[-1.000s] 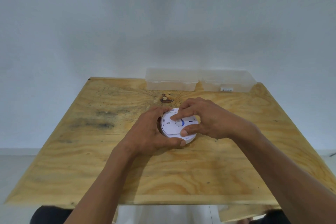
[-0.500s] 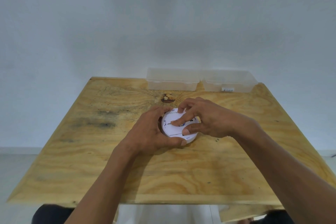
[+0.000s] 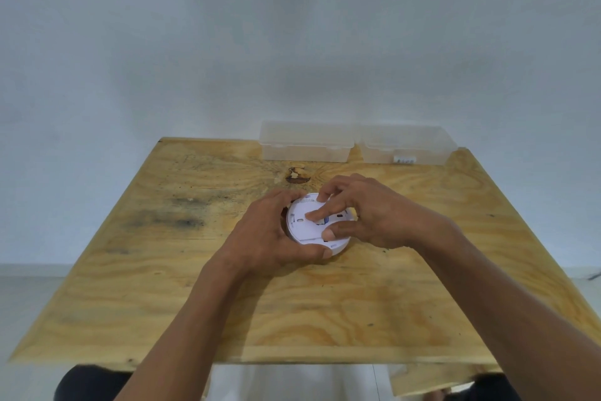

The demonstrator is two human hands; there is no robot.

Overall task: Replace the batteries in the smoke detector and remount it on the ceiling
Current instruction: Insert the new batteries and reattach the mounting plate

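A round white smoke detector (image 3: 307,231) lies back side up on the plywood table (image 3: 162,286), near the middle. My left hand (image 3: 270,234) wraps around its left and front rim and holds it. My right hand (image 3: 367,215) lies on it from the right: the forefinger presses on the middle of the back, next to a small blue part, the thumb rests on the near side, and other fingers hook the far rim. The right half of the detector is hidden under that hand.
Two clear plastic boxes (image 3: 305,143) (image 3: 406,147) stand side by side at the table's far edge against the white wall, the right one with a small label. A dark knot (image 3: 297,175) marks the wood behind the detector. My knees show below the near edge.
My right forefinger has slid left across the detector's back, covering more of the blue part. The left hand and the detector have stayed where they were.
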